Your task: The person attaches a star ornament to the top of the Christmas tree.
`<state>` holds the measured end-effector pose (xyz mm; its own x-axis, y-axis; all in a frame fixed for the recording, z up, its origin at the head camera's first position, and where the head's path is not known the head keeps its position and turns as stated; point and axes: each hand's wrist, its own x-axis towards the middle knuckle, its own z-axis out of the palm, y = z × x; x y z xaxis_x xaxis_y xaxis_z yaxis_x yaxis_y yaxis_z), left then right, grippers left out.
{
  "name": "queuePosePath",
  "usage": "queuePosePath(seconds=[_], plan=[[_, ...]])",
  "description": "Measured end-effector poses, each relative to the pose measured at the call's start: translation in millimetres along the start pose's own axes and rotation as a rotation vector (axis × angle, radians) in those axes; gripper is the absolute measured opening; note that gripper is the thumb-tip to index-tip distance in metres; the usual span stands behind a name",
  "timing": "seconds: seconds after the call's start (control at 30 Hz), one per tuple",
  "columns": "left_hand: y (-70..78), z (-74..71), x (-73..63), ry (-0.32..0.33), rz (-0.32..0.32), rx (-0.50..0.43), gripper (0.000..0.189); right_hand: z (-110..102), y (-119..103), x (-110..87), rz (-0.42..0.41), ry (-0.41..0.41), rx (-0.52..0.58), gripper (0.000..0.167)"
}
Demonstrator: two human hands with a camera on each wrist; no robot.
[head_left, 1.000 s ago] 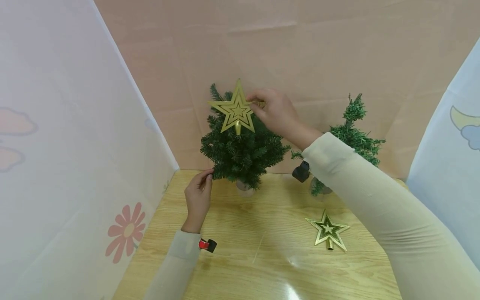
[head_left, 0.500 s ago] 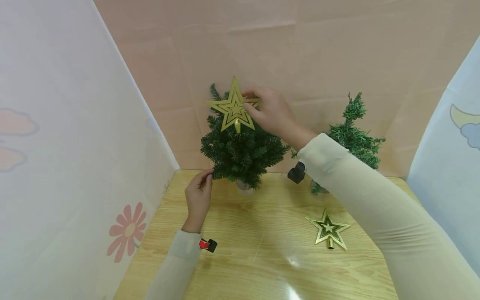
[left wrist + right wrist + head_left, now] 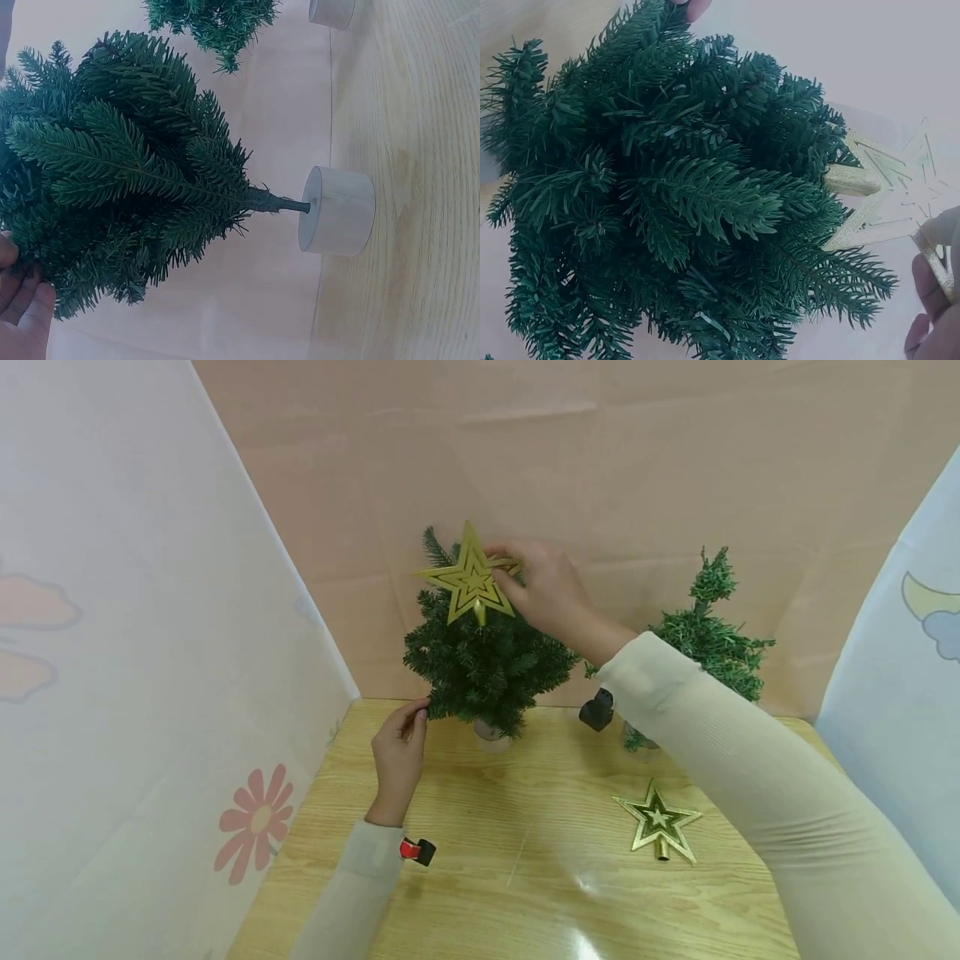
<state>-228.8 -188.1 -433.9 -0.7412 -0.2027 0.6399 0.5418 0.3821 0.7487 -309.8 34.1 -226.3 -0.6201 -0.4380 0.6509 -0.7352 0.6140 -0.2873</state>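
Observation:
My right hand (image 3: 546, 589) pinches one arm of a gold star tree topper (image 3: 471, 575) at the top of the left small Christmas tree (image 3: 487, 668). In the right wrist view the star's tube-shaped socket (image 3: 853, 180) sits right at the uppermost green branches, its lower end hidden among needles. Down at the tree's lower left, my left hand (image 3: 397, 756) pinches a branch tip between thumb and fingers; the left wrist view shows those fingertips (image 3: 39, 300) at the needles. The tree stands upright on a round pale base (image 3: 337, 211).
A second gold star topper (image 3: 657, 818) lies on the wooden table (image 3: 480, 877) at the right. Another small Christmas tree (image 3: 708, 639) stands behind the right forearm, partly covered by the sleeve. A pinkish cloth backdrop (image 3: 600, 468) hangs close behind both trees.
My right hand and the gold star have shifted slightly left, then a little down at the treetop, the star tilting slightly. The left hand keeps its place on the branch.

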Motion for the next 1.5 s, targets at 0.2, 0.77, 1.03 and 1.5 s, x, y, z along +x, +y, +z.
queuePosePath(seconds=[0.2, 0.77, 1.03, 1.5], plan=[[-25.9, 3.3, 1.0, 0.000, 0.010, -0.016, 0.020, 1.4, 1.2, -3.0, -0.097, 0.015, -0.063, 0.029], [-9.5, -1.4, 2.8, -0.024, 0.008, -0.027, 0.021, 3.6, 2.2, -3.2, 0.038, -0.029, -0.040, 0.035], [-19.0, 1.5, 1.8, -0.013, 0.013, -0.026, 0.021, 3.5, 5.5, -3.5, 0.117, -0.040, 0.055, 0.032], [-32.3, 1.7, 1.5, -0.017, 0.022, -0.032, 0.021, -1.7, 4.7, 0.8, 0.124, -0.031, 0.113, 0.028]])
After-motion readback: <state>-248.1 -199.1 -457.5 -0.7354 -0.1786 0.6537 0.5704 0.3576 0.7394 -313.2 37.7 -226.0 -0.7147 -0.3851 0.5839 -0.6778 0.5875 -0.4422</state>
